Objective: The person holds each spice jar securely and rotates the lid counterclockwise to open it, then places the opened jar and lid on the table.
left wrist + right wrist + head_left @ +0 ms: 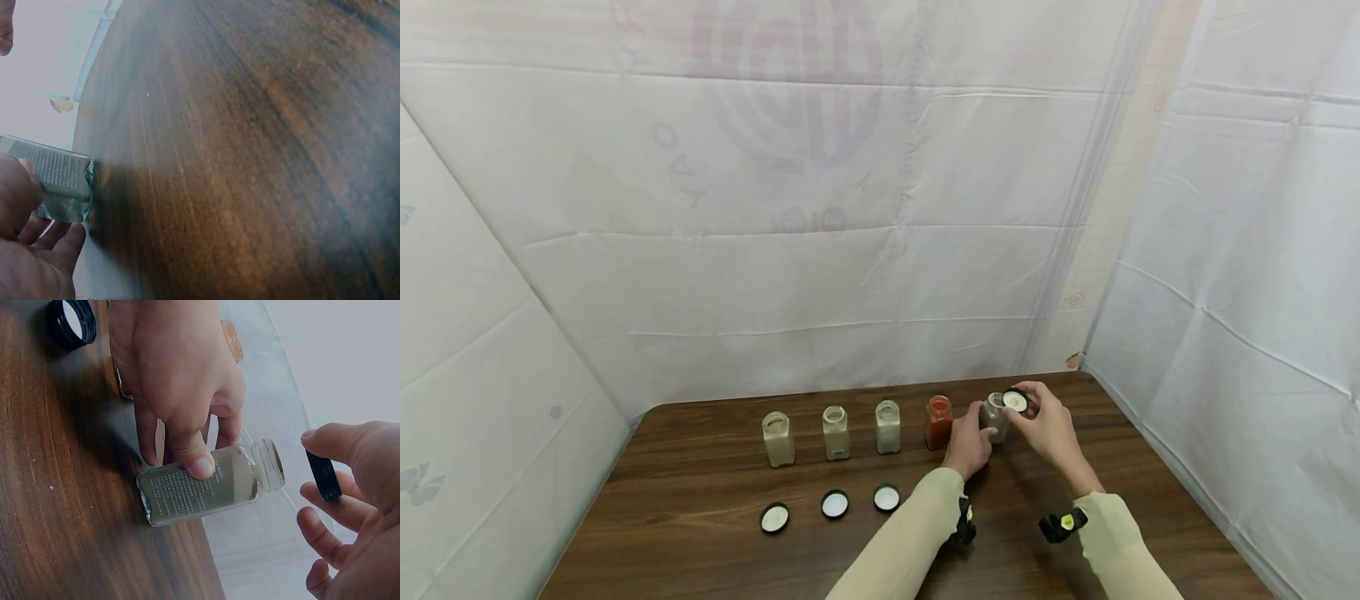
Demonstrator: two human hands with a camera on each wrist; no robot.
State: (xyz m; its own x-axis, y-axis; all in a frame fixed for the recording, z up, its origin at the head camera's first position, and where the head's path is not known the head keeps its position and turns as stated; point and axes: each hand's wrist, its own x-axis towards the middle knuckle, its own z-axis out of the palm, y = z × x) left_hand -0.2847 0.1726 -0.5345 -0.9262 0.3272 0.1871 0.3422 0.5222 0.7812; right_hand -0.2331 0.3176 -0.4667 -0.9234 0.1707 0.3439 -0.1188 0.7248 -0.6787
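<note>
At the right end of a row of glass jars, my left hand [970, 443] grips a square glass jar [206, 487] of greyish-green powder, thumb across its printed side. The jar's threaded mouth is bare. My right hand [1049, 427] pinches a black lid [322, 473] by its rim, just off the jar's mouth; in the head view the lid's pale inner face shows. The left wrist view has the jar [62, 178] standing on the table with the left hand [34, 250] around it. Beside the left hand stands an open jar of orange-red powder [937, 423].
Three more uncapped jars of pale contents, a left one [778, 440], a middle one [836, 433] and a right one [887, 427], stand along the wooden table [685, 483]. Black lids [774, 518] lie inner side up before them. White sheeting [850, 275] rises behind the table.
</note>
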